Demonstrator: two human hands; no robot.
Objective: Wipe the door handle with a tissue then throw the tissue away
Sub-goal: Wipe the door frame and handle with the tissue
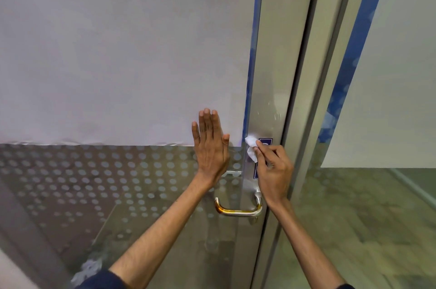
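Furthest left, the glass door panel (118, 52) carried a pale sheet above and a dotted frosted band below. Your left hand (210, 147) lay flat against that glass, fingers straight and close together, thumb spread to the right, holding nothing; it looked like a brace to keep the door from swinging.

Just right of it ran the metal stile (264, 99) of the door. The door handle (238, 209), a curved steel bar, sat lower and nearer to you, its ends turning in toward the door; it was bare, with neither hand on it.

Your right hand (272, 168) was above the handle, thumb and fingertips pinched on a crumpled white tissue (252, 148) that pressed against the stile beside a small blue sticker (265, 142). So the tissue was above the handle, not on it.

To wipe well, you needed to bring the tissue down onto the bar, wrap it round the tube rather than dab one face, and run it end to end, including both bends. Keeping the left palm firm would probably have steadied the door.

No bin was in view.
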